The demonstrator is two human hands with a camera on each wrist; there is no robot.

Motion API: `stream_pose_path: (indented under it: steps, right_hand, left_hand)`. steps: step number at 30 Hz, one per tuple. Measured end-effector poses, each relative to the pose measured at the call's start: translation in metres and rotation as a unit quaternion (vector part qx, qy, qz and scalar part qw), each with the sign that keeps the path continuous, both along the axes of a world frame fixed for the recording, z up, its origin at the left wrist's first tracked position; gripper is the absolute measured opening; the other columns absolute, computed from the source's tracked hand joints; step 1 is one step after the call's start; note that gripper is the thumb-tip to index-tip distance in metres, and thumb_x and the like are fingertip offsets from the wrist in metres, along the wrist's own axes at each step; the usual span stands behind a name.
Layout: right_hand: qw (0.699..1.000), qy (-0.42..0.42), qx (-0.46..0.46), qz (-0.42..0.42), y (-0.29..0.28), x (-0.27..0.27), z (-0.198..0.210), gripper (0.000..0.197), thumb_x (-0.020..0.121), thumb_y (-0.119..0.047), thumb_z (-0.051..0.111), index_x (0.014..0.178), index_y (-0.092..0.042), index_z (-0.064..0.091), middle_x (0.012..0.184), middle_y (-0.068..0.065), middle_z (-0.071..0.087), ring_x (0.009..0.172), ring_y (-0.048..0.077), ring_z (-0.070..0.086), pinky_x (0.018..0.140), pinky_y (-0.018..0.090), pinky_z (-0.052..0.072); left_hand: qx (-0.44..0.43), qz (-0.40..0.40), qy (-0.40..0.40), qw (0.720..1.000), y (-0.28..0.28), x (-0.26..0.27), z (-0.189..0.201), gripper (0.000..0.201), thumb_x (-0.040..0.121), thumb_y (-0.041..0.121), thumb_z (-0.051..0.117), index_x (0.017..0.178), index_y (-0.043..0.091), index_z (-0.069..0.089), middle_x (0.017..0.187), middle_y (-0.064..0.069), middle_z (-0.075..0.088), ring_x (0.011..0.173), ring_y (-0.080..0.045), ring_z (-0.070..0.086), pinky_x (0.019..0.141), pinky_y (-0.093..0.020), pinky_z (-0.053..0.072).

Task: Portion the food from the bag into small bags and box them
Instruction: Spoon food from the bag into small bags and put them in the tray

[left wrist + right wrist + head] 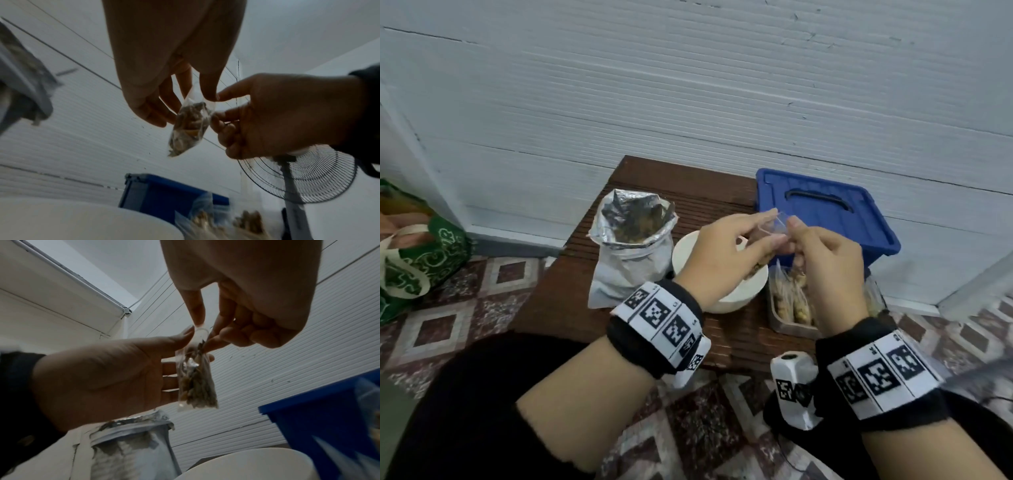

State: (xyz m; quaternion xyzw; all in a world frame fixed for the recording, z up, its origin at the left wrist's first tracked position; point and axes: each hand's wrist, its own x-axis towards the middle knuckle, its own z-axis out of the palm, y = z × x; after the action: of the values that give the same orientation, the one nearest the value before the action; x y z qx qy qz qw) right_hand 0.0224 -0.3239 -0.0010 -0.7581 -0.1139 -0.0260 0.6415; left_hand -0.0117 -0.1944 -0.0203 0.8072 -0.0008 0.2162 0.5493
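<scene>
1. My left hand [726,253] pinches the top edge of the small clear bag [190,128] between thumb and fingertips, the other fingers loosely spread behind it
2. My right hand [825,270] pinches the same top edge from the other side, its remaining fingers curled
3. The small bag hangs above the white bowl [685,253], partly filled with brownish food
4. The open foil bag [631,260] stands left of the bowl on the wooden table [688,185]
5. A clear box [787,308] holding filled bags sits just in front of the blue lid [825,212]
</scene>
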Motion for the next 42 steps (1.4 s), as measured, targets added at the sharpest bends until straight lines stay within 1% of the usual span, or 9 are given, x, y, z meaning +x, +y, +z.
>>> stream_pose_path:
  steps: [7,12,16,19,23,27,31,35,42]
  right_hand:
    - [0.998,0.006,-0.052,-0.026,-0.028,0.006,-0.011,0.029,0.086,-0.020,0.059,0.060,-0.022,0.072,0.060,-0.007,0.067,0.065,0.011,0.060,0.070,0.038,0.049]
    - [0.999,0.036,-0.024,0.005,-0.036,0.010,-0.005,0.029,0.087,-0.014,0.059,0.061,-0.011,0.071,0.057,-0.002,0.064,0.054,0.003,0.051,0.067,0.030,0.039]
    - [0.997,0.070,-0.030,0.025,-0.037,0.011,-0.005,0.028,0.089,-0.014,0.058,0.065,-0.012,0.073,0.059,-0.003,0.065,0.056,0.003,0.055,0.067,0.028,0.041]
    - [0.994,0.079,-0.070,0.040,-0.038,0.008,-0.003,0.034,0.089,-0.038,0.060,0.075,-0.011,0.076,0.066,0.000,0.068,0.067,0.016,0.060,0.077,0.037,0.050]
    - [0.985,0.025,-0.161,0.053,-0.039,0.008,0.001,0.034,0.073,-0.056,0.072,0.082,-0.023,0.076,0.076,-0.007,0.073,0.078,0.005,0.067,0.079,0.032,0.054]
    - [0.977,-0.023,-0.212,0.024,-0.041,0.013,-0.004,0.004,0.080,-0.029,0.074,0.079,-0.025,0.074,0.074,-0.008,0.072,0.077,0.003,0.067,0.081,0.032,0.056]
    - [0.979,-0.037,-0.200,-0.015,-0.050,0.020,0.000,0.016,0.083,-0.023,0.071,0.068,-0.025,0.072,0.067,-0.008,0.070,0.072,0.006,0.066,0.077,0.033,0.055]
    - [0.974,-0.041,-0.207,-0.078,-0.062,0.030,0.001,0.021,0.085,-0.020,0.069,0.064,-0.023,0.069,0.063,-0.007,0.067,0.068,0.012,0.065,0.075,0.031,0.054]
    - [0.930,-0.017,-0.346,-0.126,-0.066,0.043,-0.029,0.017,0.089,-0.022,0.062,0.079,-0.014,0.073,0.081,0.003,0.070,0.084,0.020,0.063,0.073,0.025,0.043]
  left_hand:
    - [-0.015,-0.065,0.028,0.997,-0.024,0.004,-0.025,0.060,0.082,0.029,0.073,0.137,0.028,0.050,0.113,0.019,0.061,0.109,0.003,0.054,0.093,-0.016,0.044]
    - [-0.045,-0.113,0.093,0.988,-0.016,0.009,-0.035,0.065,0.085,0.023,0.070,0.144,0.025,0.041,0.112,0.022,0.063,0.117,-0.001,0.055,0.106,-0.023,0.040]
    - [-0.057,-0.115,0.098,0.987,-0.012,0.011,-0.040,0.048,0.084,0.016,0.072,0.122,0.039,0.054,0.108,0.013,0.068,0.110,-0.006,0.061,0.107,-0.037,0.042]
    - [-0.069,-0.089,0.089,0.990,-0.014,0.012,-0.044,0.043,0.080,0.019,0.076,0.106,0.046,0.056,0.105,0.008,0.069,0.104,-0.012,0.064,0.100,-0.041,0.048]
    - [-0.071,-0.058,0.078,0.993,-0.017,0.014,-0.044,0.035,0.076,0.025,0.080,0.100,0.041,0.060,0.097,0.012,0.069,0.094,-0.008,0.066,0.089,-0.034,0.054]
    - [-0.083,-0.038,0.077,0.993,-0.021,0.014,-0.045,0.040,0.072,0.031,0.081,0.107,0.032,0.062,0.100,0.009,0.067,0.095,-0.008,0.064,0.086,-0.026,0.053]
    - [-0.074,-0.041,0.093,0.992,-0.025,0.013,-0.043,0.047,0.081,0.032,0.073,0.124,0.023,0.057,0.106,0.012,0.064,0.098,-0.001,0.061,0.086,-0.018,0.047]
    - [-0.069,-0.012,0.101,0.992,-0.022,0.015,-0.043,0.036,0.091,0.035,0.060,0.125,0.023,0.057,0.100,0.020,0.060,0.095,0.005,0.056,0.080,-0.007,0.042]
    - [-0.060,0.009,0.119,0.991,-0.020,0.018,-0.047,0.030,0.095,0.035,0.056,0.122,0.022,0.060,0.114,0.008,0.063,0.104,-0.003,0.057,0.088,-0.014,0.043]
